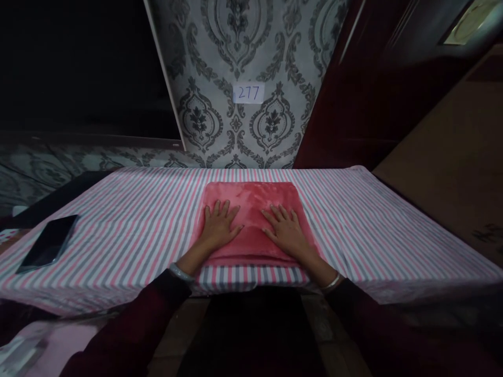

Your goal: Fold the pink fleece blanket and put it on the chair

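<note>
Both hands lay flat on a folded pink cloth.
The left hand (218,226) and right hand (286,230) rested open, fingers spread, gripping nothing, on the cloth (250,201) at the striped table's (129,225) near edge; a phone (49,242) lay far left.

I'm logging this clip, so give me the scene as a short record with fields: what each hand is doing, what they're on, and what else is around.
left hand: left hand flat, fingers spread, palm down on the red cloth
right hand: right hand flat, fingers spread, palm down on the same cloth
cloth: folded red cloth, roughly square, lying flat
surface: table under a striped sheet, pink, grey and white
wrists: a bangle on the left, another on the right
other item: dark phone near the sheet's left edge
wall: patterned wallpaper with a paper label reading 277
</note>
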`<state>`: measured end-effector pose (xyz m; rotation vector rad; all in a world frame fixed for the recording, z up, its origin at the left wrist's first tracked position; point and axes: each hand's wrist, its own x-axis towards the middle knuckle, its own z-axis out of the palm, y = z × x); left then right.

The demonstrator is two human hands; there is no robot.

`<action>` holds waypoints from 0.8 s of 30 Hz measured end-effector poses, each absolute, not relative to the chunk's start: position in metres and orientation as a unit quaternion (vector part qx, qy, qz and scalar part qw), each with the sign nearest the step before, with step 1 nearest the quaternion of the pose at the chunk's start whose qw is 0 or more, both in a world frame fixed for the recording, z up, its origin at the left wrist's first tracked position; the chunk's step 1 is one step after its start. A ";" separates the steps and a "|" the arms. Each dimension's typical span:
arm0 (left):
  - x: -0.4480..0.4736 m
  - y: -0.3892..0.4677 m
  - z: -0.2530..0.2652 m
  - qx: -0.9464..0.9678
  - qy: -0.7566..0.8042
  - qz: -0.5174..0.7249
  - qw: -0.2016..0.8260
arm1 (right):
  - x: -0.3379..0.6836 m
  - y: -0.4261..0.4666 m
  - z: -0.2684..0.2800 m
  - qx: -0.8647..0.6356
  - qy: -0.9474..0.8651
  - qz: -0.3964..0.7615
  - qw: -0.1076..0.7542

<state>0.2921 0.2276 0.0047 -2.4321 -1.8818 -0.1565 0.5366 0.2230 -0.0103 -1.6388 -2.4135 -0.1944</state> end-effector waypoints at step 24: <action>0.306 0.211 0.033 -0.785 -0.617 -0.050 -0.025 | 0.531 0.203 0.017 -0.589 -0.802 0.054 0.090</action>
